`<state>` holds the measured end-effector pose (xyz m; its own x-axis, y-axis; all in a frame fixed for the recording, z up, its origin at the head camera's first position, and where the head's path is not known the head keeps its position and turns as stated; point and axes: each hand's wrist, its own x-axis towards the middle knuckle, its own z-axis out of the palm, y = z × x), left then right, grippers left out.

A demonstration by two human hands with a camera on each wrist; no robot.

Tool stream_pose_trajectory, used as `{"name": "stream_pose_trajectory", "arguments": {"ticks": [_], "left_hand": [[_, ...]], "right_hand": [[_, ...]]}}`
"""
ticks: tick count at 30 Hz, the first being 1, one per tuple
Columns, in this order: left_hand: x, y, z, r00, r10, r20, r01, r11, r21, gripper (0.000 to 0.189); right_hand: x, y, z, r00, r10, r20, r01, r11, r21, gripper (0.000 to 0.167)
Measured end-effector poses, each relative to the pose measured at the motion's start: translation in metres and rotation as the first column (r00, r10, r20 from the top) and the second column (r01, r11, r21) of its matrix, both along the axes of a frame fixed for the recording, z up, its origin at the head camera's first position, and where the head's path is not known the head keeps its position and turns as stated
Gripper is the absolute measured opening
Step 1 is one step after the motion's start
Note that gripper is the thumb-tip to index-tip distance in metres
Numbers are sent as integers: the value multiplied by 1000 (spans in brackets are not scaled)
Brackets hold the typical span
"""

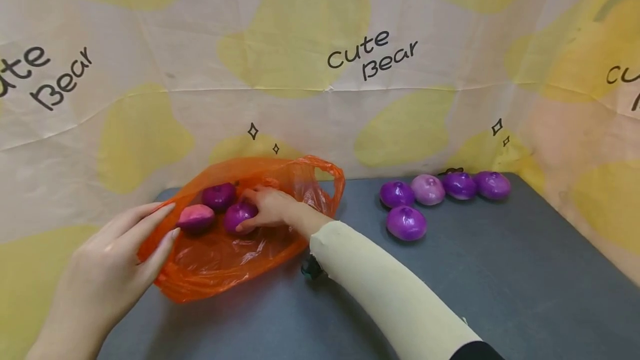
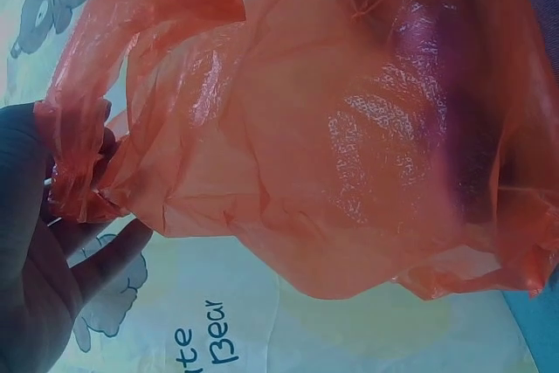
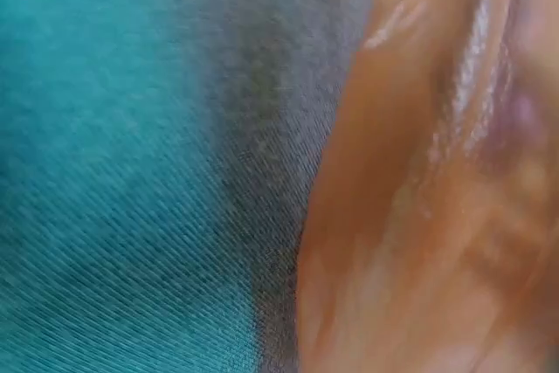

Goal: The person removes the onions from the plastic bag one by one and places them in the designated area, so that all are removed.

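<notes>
An orange plastic bag (image 1: 220, 279) lies with its mouth wide toward me. My left hand (image 1: 112, 263) pinches the bag's left rim between thumb and fingers; the left wrist view shows the gathered film of the bag (image 2: 262, 128) at that hand (image 2: 52, 251). Inside the bag, my right hand (image 1: 272, 207) has its fingers and thumb around a purple onion (image 1: 239, 216). Beside it in the bag are a pinkish onion (image 1: 196, 218) and a dark purple onion (image 1: 219, 197). The right wrist view mostly holds orange film (image 3: 376, 242), with the right hand hidden.
Right of the bag, several shiny onions stand on the grey table (image 1: 500, 260): a pale one (image 1: 428, 189) in the back row and one (image 1: 406, 223) in front. A patterned cloth (image 1: 300, 60) hangs behind the table. A loop handle (image 1: 337, 182) sticks out at the bag's right.
</notes>
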<state>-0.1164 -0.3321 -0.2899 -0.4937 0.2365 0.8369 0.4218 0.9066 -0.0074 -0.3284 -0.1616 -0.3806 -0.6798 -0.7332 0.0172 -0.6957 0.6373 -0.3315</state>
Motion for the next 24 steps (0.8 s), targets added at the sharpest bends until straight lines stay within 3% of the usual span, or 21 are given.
{"name": "stream_pose_trajectory", "arguments": {"ticks": [4,7,15,24], "left_hand": [[3,0,3,999,22,42,-20,999,-29,69],[4,0,5,997,35,69,-32,999,-42,71],[6,0,3,998,26,56,-24,999,-32,69],[8,2,4,998,27,49,-26,999,-26,69]], "right_hand": [[6,-2,2,993,120,-14,-120,993,-16,64],[11,-2,1,985,167,-33,-168,986,-14,66],[26,3,-9,994,105,4,-105,994,-6,68],[34,10,-7,991,132,-7,-132,991,14,72]]}}
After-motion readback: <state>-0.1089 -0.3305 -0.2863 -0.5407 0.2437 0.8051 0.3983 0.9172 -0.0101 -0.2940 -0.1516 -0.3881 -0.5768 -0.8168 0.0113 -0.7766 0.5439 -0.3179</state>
